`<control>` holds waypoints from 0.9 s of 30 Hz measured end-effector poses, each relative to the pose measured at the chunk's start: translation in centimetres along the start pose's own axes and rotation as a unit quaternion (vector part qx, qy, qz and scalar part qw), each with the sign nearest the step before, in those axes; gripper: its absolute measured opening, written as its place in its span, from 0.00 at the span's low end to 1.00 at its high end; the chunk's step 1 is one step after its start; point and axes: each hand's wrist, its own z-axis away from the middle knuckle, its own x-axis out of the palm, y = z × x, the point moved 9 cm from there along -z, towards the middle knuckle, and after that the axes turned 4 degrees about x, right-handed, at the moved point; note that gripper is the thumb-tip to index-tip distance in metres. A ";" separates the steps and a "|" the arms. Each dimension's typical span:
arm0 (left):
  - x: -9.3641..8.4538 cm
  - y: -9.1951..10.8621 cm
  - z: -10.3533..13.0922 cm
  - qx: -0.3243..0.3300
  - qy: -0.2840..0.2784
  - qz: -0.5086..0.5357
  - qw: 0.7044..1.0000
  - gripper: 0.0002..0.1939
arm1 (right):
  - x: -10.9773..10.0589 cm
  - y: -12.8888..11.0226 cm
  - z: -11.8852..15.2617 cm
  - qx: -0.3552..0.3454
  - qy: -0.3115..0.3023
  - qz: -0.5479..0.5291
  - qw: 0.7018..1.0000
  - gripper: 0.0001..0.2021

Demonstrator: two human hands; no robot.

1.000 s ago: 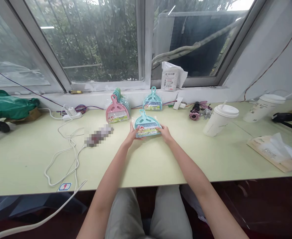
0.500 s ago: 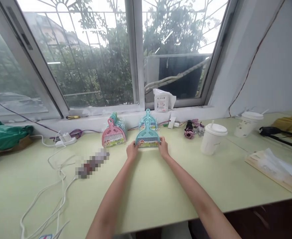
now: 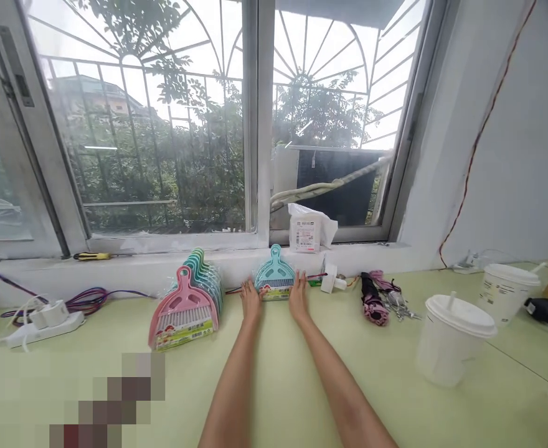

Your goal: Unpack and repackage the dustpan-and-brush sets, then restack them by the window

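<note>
A teal dustpan and brush set (image 3: 275, 274) in clear plastic, with a printed label along its bottom, stands upright by the wall below the window. My left hand (image 3: 251, 303) is at its left edge and my right hand (image 3: 298, 300) at its right edge. Both hold the set between them, fingers stretched forward along the sides and partly hidden. Whether another set stands behind it cannot be seen clearly. To the left is a row of similar sets, a pink dustpan and brush set (image 3: 185, 311) in front and several teal and green ones (image 3: 203, 270) behind.
A power strip (image 3: 45, 326) with cords lies left, below a yellow-handled screwdriver (image 3: 94, 256) on the sill. A tissue pack (image 3: 306, 231) stands on the sill. Rightward are a white plug (image 3: 330, 278), folded umbrella (image 3: 373, 302), keys (image 3: 398, 305) and lidded cups (image 3: 454, 342). A blurred patch covers something front left.
Both hands have moved forward with the teal set, up to the wall where another teal set stood behind it. The camera view has tilted up and come nearer.
</note>
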 end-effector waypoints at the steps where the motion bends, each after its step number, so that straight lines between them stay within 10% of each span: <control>1: 0.6 -0.2 -0.4 -0.006 -0.004 -0.003 1.000 0.38 | 0.4 0.3 -0.2 0.006 0.007 0.014 1.000 0.29; 9: -0.7 0.3 0.9 -0.016 0.054 -0.041 0.998 0.41 | 0.7 1.8 0.3 0.065 0.047 0.081 0.993 0.34; 18: -7.4 5.9 10.3 0.138 0.089 -0.101 0.981 0.35 | -5.8 -6.9 4.9 -0.032 0.023 0.099 0.994 0.22; 23: -13.9 5.7 15.0 0.095 0.118 -0.092 0.984 0.28 | -7.2 -11.5 10.2 -0.053 -0.148 0.024 0.987 0.14; 27: -22.4 -0.3 15.1 -0.083 0.198 -0.078 0.974 0.28 | -8.0 -13.4 15.2 0.011 -0.250 -0.053 0.967 0.14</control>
